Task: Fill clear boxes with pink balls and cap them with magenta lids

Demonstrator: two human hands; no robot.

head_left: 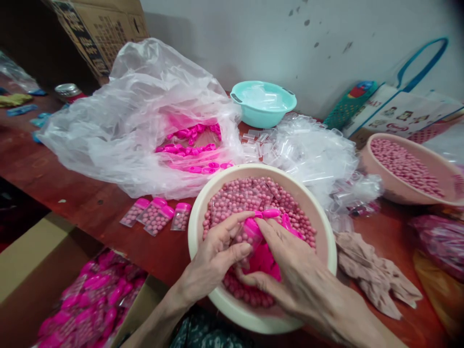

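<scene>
Above a cream basin (328, 246) of pink beads (304, 212), my left hand (221, 249) grips a small clear plastic bottle (248, 237) with a pink cap and pink beads inside. My right hand (286, 263) closes on the same bottle from the other side, its fingers at the cap and its thumb lower down. Loose bright pink caps (290, 226) show at the fingertips and in the basin below the hands. Several capped, bead-filled bottles (157, 216) lie on the table left of the basin.
A plastic bag (108, 140) of pink caps lies behind left. Empty clear bottles (311, 150), a turquoise basin (263, 118) and a pink bead basin (384, 181) stand behind and right. A crumpled cloth (373, 270) lies right. A carton (32, 270) at lower left holds filled bottles (94, 299).
</scene>
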